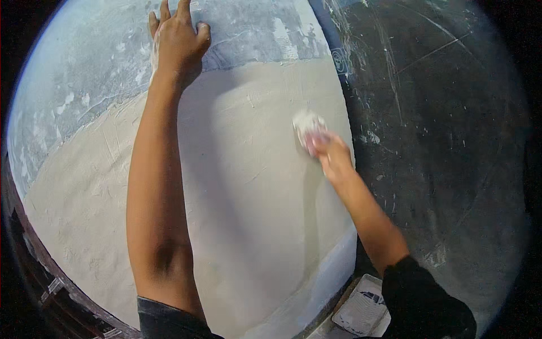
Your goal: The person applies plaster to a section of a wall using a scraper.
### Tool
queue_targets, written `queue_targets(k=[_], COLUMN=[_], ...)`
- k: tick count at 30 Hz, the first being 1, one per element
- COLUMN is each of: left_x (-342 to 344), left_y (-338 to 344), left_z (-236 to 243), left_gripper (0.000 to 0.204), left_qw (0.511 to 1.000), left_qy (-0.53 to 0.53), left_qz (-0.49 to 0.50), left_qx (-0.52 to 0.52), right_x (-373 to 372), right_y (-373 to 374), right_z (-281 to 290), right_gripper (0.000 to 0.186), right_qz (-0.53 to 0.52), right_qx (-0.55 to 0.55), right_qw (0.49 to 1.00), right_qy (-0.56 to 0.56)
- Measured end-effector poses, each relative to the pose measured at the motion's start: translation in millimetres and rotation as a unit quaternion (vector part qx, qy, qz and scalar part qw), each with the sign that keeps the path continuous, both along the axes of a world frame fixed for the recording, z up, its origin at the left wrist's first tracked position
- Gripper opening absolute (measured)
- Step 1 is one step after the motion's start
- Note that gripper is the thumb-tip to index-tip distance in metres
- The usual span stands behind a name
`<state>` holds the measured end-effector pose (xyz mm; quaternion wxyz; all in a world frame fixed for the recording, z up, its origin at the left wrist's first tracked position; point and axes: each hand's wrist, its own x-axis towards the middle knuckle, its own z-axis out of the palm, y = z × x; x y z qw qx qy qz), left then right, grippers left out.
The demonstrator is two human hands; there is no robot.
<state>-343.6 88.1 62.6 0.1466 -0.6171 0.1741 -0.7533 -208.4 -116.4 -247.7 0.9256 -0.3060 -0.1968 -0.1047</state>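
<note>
A large sheet (243,147) fills the middle, mostly coated in cream-white paste, with a bare blue-grey band (243,34) along its far end. My left hand (179,42) is spread open over that band, near the coating's edge; whether it presses on the surface, I cannot tell. Close to the right edge of the sheet, my right hand (333,150) grips a rounded white object (308,125) against the coating. Paste seems to cover this object, and motion smears it, so its kind is unclear.
A shallow white tray (363,308) of pale paste stands at the lower right, beside my right sleeve. Dark, scratched floor or board (446,141) runs along the sheet's right side. Brown edging (53,271) curves past its lower left.
</note>
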Motion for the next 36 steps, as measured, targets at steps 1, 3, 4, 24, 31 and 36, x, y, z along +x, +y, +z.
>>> queue_targets(k=[1, 3, 4, 24, 31, 36], left_x=[-5, -3, -5, -7, 0, -6], left_y=[5, -5, -8, -7, -17, 4], left_z=[-2, -6, -7, -8, -9, -4], left_gripper=[0.064, 0.063, 0.063, 0.061, 0.061, 0.063], left_qw=[1.000, 1.000, 1.000, 1.000, 0.999, 1.000], left_qy=[-0.002, 0.013, 0.012, 0.006, 0.011, 0.008], left_qz=[0.008, -0.003, -0.006, 0.003, -0.034, -0.016], left_qx=[-0.001, -0.008, -0.007, -0.002, -0.008, -0.004], right_x=[-17, -20, -11, 5, 45, -47], right_y=[3, -25, -38, -50, -28, -2], right_z=[-36, -63, -68, -9, 77, -59], right_gripper=[0.037, 0.037, 0.038, 0.040, 0.044, 0.036], right_qz=[0.027, 0.035, 0.053, 0.024, -0.036, 0.000], right_qx=[0.005, 0.015, 0.011, 0.025, 0.022, 0.060], right_qw=[0.999, 0.996, 0.998, 0.998, 0.999, 0.987], right_qy=[0.038, 0.076, 0.042, -0.052, -0.026, 0.149])
